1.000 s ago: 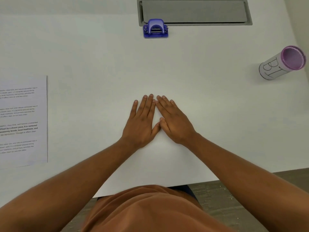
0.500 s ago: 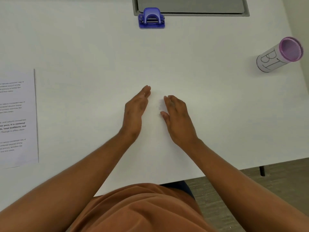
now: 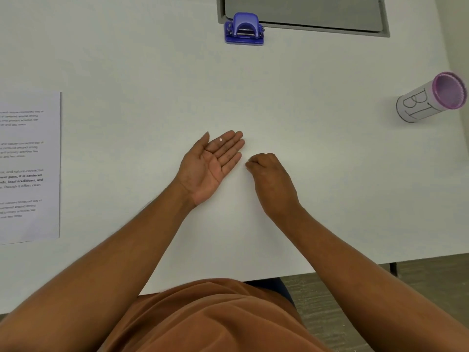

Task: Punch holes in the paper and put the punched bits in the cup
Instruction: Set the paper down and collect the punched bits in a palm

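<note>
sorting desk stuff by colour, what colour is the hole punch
Blue-purple, with metal parts under its handle; the hole punch shows clearly in the head view.

Table: white top [image 3: 317,148], filling most of the frame, near edge along the bottom.
Hatch: grey recessed cover [image 3: 304,13], set into the table at upper centre.
Floor: grey-brown [image 3: 418,288], lower right, beyond the table edge.
Leg: dark post [image 3: 393,269], under the table edge at right.
Light: even, soft, without hard shadows.

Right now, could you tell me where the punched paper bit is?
In the head view, the punched bit lies on the fingers of the upturned left hand, mid-table, beside the right hand.
</note>
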